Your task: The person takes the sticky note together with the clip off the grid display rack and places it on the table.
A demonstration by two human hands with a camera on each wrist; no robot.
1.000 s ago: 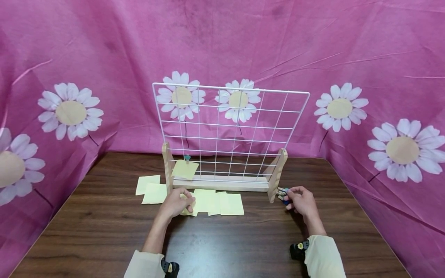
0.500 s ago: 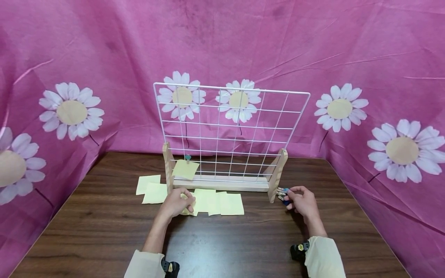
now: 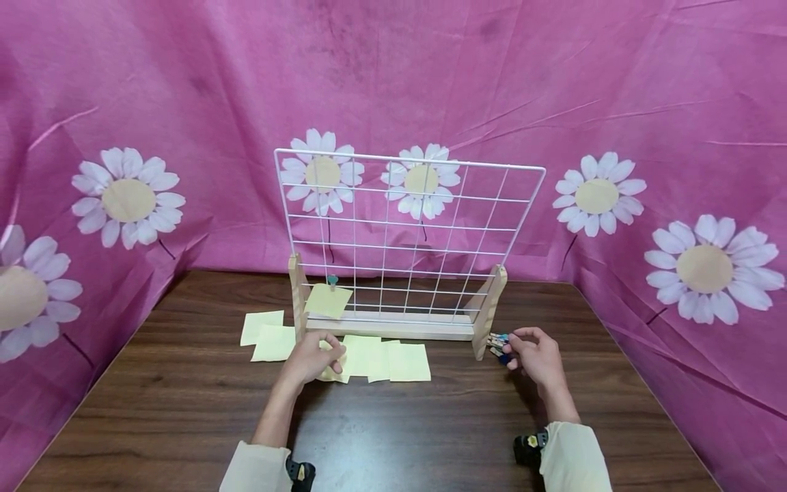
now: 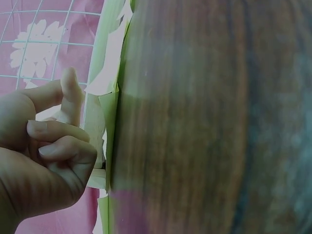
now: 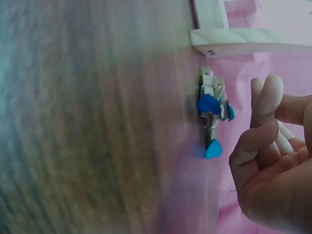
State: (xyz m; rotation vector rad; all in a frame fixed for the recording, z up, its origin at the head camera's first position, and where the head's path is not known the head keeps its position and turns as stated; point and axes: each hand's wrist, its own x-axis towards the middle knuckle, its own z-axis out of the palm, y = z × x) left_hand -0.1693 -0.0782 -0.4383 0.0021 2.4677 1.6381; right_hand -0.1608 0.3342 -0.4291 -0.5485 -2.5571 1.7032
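My left hand [image 3: 312, 359] is over the left end of a row of yellow sticky notes [image 3: 410, 362], its fingers bent and nothing visible between them. In the right wrist view my right hand [image 5: 268, 156] has loosely bent fingers, with thumb and index close together and no object between them. Beside it, several small wooden clothespins [image 5: 209, 114] with blue heart ends lie bunched on the table. A white wire grid [image 3: 406, 158] stands upright in a wooden base [image 3: 393, 328]. On its lower left, a teal-topped clothespin [image 3: 333, 281] holds one yellow note [image 3: 327, 303].
Two more yellow notes [image 3: 272, 344] overlap left of the base. The right wooden leg [image 3: 490, 314] of the stand rises close to the clothespins. A pink cloth [image 3: 381, 68] with white daisies hangs around the dark wooden table [image 3: 418, 434].
Both hands keep nearly the same place and posture. The head view shifts very slightly.
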